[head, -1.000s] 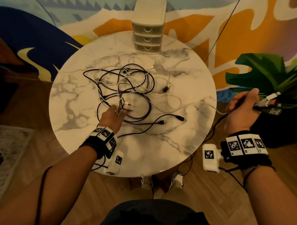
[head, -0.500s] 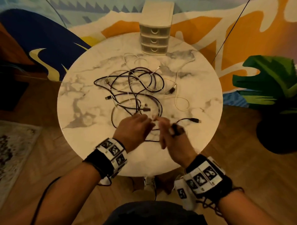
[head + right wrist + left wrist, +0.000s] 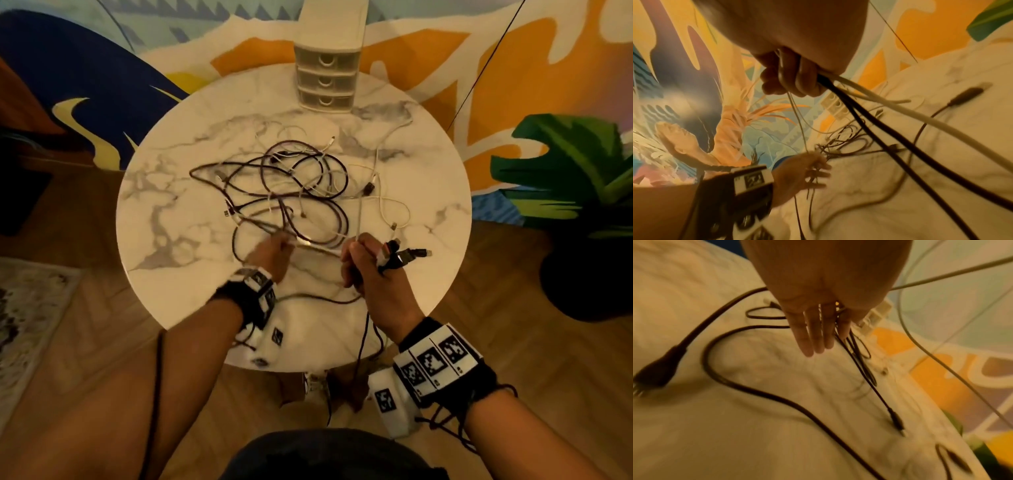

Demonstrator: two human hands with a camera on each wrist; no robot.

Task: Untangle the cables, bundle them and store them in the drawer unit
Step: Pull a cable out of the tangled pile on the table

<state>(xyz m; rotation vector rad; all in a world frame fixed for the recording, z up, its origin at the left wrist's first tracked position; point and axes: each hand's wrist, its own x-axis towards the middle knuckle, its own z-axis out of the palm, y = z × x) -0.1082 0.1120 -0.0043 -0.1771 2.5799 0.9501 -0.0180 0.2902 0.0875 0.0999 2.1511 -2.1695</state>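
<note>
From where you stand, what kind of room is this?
Probably a living room or lounge, not a workshop: a round marble-look table stands on wood flooring, a colourful painted mural fills the wall, and a leafy potted plant sits beside it.

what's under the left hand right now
Dark cables run beneath the left hand, its fingers straight over the marble table. Which strand, if any, it touches is covered.
</note>
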